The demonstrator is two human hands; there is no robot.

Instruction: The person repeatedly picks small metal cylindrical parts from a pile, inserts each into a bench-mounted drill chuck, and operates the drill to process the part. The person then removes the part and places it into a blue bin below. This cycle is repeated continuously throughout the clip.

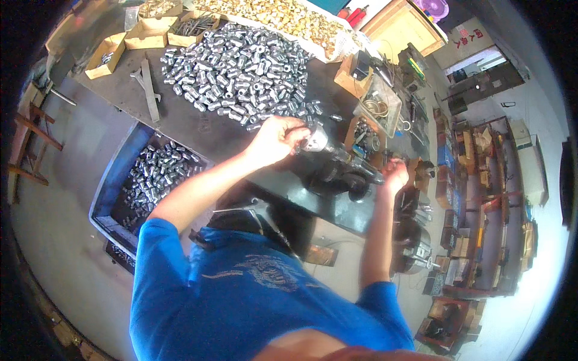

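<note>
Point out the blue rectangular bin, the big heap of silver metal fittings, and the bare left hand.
Blue rectangular bin (117,173), head view: left wall.
Heap of silver metal fittings (239,73), head view: middle.
Bare left hand (278,139), head view: back of hand.

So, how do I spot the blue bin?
Find the dark table heaped with silvery metal parts. By its near edge, beside the person's left forearm, is the blue bin, holding similar parts. Unlike the table's cardboard boxes, it's large and blue.

The dark table (226,141) holds a big pile of shiny metal bits (241,72). Metal tools (150,93) lie left of the pile. Small boxes (143,44) sit at the back left. Gold bits (289,18) spread behind the pile.
</note>
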